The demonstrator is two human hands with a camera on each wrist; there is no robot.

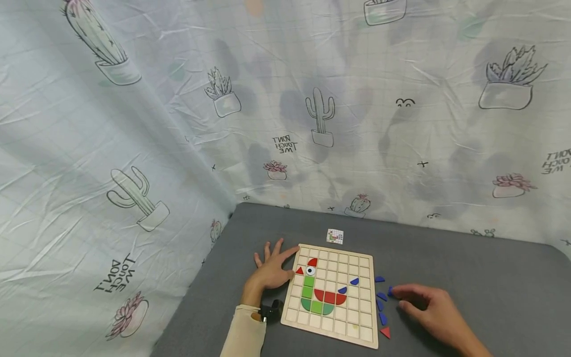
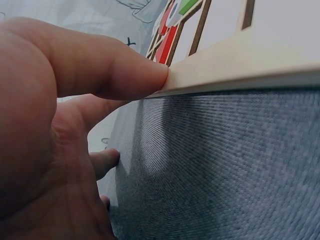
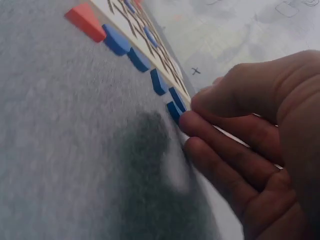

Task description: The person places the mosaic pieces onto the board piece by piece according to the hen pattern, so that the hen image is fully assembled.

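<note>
A wooden grid board [image 1: 330,327] lies on the table, carrying red, green and blue flat pieces and a round eye piece [image 1: 310,270]. My left hand [image 1: 271,270] rests at its left edge with fingers spread; the thumb touches the rim in the left wrist view. Beyond the right edge, my right hand [image 1: 430,307] has a fingertip at a small blue piece [image 1: 390,291], its thumb apart from that piece. More blue pieces [image 1: 382,319] and a red triangle [image 1: 385,332] lie loose along that edge. Two blue pieces [image 1: 354,281] sit on the board.
A small picture card [image 1: 335,236] lies behind the board on the dark grey table [image 1: 468,267]. A cloth printed with cacti [image 1: 357,139] hangs behind and to the left. A black band [image 1: 271,311] is on the left wrist.
</note>
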